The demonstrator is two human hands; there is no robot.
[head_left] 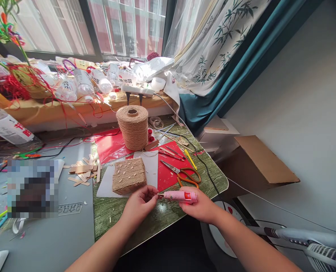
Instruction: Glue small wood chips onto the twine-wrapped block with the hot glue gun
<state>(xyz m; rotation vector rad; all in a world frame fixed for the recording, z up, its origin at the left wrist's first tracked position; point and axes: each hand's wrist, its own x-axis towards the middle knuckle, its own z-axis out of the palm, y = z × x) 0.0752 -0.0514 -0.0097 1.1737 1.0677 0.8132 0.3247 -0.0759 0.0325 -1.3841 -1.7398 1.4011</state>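
My right hand [202, 207] grips a pink glue gun [179, 195] with its nozzle pointing left. My left hand [139, 204] is pinched on something small I cannot make out, right at the nozzle tip. Just beyond my left hand lies a block wrapped in jute twine [128, 174] on a white sheet [150, 164]. A big spool of jute twine [133, 126] stands upright behind it. Orange-handled scissors [185, 173] lie on red paper [168, 175] to the right of the block.
The green wood-patterned board [111, 211] holds the work. Wooden sticks [82, 172] lie at its left edge. A power strip [138, 90] and plastic bottles [82, 83] crowd the windowsill. An open cardboard box [255, 162] sits at the right, and a black cable [204, 166] crosses the board.
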